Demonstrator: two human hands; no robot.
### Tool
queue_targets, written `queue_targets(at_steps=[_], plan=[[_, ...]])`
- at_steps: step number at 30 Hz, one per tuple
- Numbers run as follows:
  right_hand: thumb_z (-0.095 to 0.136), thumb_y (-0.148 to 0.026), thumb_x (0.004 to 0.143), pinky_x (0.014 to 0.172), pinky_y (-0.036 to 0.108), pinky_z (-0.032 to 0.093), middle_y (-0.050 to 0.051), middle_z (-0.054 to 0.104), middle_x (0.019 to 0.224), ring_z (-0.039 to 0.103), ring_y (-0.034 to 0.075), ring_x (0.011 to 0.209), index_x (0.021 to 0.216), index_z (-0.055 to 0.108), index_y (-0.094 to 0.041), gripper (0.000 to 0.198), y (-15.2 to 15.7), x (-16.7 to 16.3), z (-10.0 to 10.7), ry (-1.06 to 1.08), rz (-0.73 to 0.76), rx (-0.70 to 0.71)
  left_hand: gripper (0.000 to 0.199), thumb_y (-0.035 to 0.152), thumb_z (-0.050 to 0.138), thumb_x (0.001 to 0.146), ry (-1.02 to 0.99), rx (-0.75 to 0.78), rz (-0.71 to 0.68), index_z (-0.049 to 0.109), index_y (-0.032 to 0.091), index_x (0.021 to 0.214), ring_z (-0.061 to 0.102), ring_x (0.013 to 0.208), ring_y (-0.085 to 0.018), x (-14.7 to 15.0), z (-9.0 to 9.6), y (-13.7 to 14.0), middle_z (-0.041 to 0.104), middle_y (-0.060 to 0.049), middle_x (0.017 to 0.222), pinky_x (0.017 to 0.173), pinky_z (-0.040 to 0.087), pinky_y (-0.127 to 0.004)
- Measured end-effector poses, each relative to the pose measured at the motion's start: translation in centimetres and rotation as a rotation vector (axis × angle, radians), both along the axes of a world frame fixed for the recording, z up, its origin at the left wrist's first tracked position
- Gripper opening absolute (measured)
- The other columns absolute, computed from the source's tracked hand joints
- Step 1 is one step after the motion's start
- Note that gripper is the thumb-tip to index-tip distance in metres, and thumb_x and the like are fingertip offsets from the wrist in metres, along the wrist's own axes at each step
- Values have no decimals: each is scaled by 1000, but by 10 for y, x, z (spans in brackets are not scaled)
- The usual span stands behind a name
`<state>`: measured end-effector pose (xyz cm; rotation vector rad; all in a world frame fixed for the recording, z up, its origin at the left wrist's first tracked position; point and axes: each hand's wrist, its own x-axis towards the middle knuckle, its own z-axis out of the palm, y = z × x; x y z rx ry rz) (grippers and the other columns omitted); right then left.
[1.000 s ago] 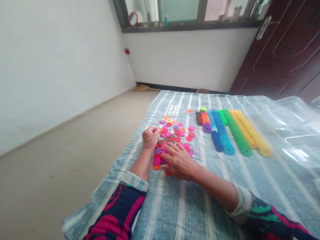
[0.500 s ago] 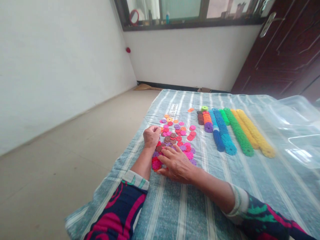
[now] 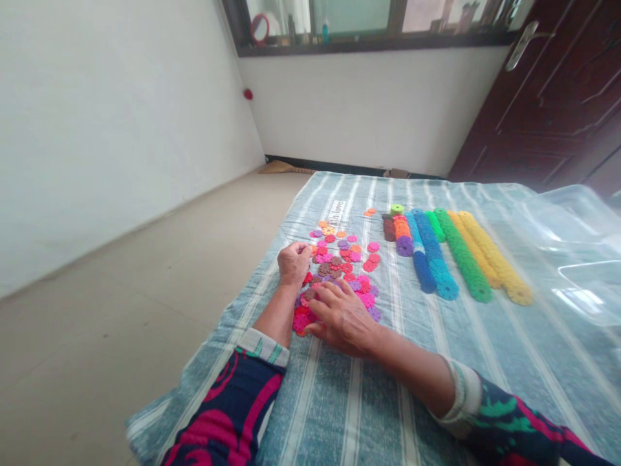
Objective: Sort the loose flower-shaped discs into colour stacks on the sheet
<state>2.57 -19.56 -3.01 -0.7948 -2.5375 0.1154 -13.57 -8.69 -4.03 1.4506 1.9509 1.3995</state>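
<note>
Discs (image 3: 324, 268) lie apparently beneath right hand (image 3: 345, 318).

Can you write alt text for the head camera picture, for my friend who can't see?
A person's right hand is over loose, colorful discs on a striped cloth, with the left hand at their edge. Farther right lie rows of stacked discs, then clear plastic containers.

And up top, a round red-rimmed mirror (image 3: 260, 28) stands by the window (image 3: 350, 18), a blue bottle (image 3: 325, 31) further along the sill (image 3: 378, 45); over right, a dark red door (image 3: 548, 110) with its metal handle (image 3: 522, 46), and pale floor (image 3: 136, 310) stretching away left!
</note>
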Motion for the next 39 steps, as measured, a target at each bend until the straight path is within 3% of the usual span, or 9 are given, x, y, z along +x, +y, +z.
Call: queue_targets(at_steps=[3,12,16,25,32,39], plan=[[55,-51,93,105,54,32,15,62,123,52,30,114,117,61,-17,42,-2,0,0,-40,-16,24,17,28,57,71,1,3,6,72,18,71,62,62,-15,0,0,0,69,0,61,57,46,-22],[51,-51,96,107,51,32,9,67,100,57,24,96,94,63,-18,35,-19,0,9,-73,-10,26,18,29,57,71,-16,-8,-7,71,18,71,61,60,-15,-2,-4,2,67,0,60,57,46,-22],[53,-44,96,104,50,33,9,67,96,56,26,98,105,63,-17,30,-6,8,12,-64,-96,38,19,31,56,72,-29,2,-21,70,17,71,60,58,-14,-2,-6,3,66,1,59,57,45,-22],[53,-33,96,100,50,33,7,66,77,57,23,80,82,67,-17,26,-10,12,18,-223,-233,48,20,30,56,71,7,-2,-12,71,18,72,63,64,-16,-2,-4,3,69,-1,64,59,46,-23],[51,-28,96,95,46,35,7,66,94,56,25,94,91,67,-18,19,2,18,16,-205,-208,55,20,30,57,71,-5,19,-22,72,17,73,64,65,-16,-2,-6,4,70,-2,65,59,46,-23],[49,-31,97,99,49,32,10,67,87,57,25,88,84,72,-16,30,4,19,12,-253,-315,33,19,31,57,71,-17,13,-19,71,17,73,63,64,-16,-3,-8,5,68,-1,63,58,45,-23]])
